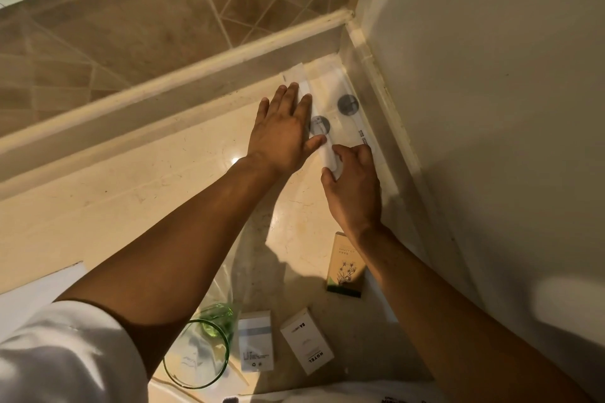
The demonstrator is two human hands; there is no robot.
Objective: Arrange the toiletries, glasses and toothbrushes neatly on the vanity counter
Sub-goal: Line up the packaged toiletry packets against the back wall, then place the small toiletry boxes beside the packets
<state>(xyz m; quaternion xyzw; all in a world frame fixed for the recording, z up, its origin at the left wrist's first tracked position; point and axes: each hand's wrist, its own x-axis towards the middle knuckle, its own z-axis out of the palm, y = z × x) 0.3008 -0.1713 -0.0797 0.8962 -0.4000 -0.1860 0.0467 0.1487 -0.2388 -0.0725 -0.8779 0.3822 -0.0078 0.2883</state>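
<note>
Two white toothbrush packets with round grey stickers lie side by side in the far right corner of the beige vanity counter (114,206). My left hand (281,131) rests flat with fingers spread on the left packet (322,131). My right hand (353,186) pinches the near end of that same packet. The right packet (348,108) lies against the side wall, untouched. Near me stand a green glass (199,353), a white toiletry box (256,340), a white box marked HOTEL (307,340) and a tan vanity kit box (347,265).
A raised ledge (163,88) and brown tiled wall (131,26) run along the back. A plain pale wall (491,108) closes the right side. Clear plastic wrap (229,281) lies by the glass. A white sink edge (39,291) shows at lower left.
</note>
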